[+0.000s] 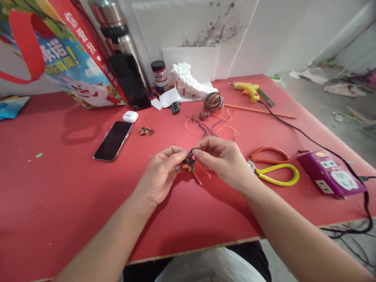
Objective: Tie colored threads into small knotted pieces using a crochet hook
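Observation:
Between the thumb and fingers of my left hand point(161, 172) is a small multicoloured crochet piece point(188, 164), dark with orange and green. A thin metal rod point(197, 179), which looks like a crochet hook, sticks out below it toward me; its other end is hidden. My right hand point(223, 158) is closed in a pinch on a dark strand of yarn point(192, 150) at the top of the piece. Loose yarn strands point(216, 126) lie beyond my right hand, near a small yarn ball point(204, 115) and a larger yarn ball point(214, 101).
Left of my hands lie a phone point(114, 141), a white earbud case point(130, 116) and another small crochet piece point(146, 131). To the right are scissors point(277, 174), a purple power strip point(331, 172) and a corded yellow glue gun point(246, 91). A gift box point(85, 70) stands behind.

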{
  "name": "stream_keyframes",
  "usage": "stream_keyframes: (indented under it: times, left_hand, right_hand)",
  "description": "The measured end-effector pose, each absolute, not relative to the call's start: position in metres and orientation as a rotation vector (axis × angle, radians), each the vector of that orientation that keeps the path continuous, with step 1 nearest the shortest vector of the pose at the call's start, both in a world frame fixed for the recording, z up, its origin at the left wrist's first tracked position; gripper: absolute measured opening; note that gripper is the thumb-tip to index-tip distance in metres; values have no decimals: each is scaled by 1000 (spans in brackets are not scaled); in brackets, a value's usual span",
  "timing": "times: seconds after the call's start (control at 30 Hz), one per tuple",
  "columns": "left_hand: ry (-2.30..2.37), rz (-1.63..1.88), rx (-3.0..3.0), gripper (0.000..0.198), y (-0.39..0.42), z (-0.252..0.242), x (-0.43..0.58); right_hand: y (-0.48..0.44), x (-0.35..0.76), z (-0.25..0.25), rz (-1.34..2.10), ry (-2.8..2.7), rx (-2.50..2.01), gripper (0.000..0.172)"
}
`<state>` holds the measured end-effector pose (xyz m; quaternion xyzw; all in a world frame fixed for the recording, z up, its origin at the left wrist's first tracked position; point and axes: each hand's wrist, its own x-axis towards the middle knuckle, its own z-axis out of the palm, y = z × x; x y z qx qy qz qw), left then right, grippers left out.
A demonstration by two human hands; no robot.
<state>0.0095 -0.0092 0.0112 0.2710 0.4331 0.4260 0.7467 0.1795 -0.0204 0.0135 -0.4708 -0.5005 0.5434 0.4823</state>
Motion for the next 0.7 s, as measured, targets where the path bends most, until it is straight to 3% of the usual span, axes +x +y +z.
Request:
stream_keyframes:
  times: [0.3,0.7]
  left_hand:
    - [899,898,678,26,-11,9,9]
    - [888,1076,646,22,-9,12,12]
  right_hand:
    - [-21,178,17,1343,-1251,-1144,28]
    - [-26,178,16,1291,-1338,-1317,26]
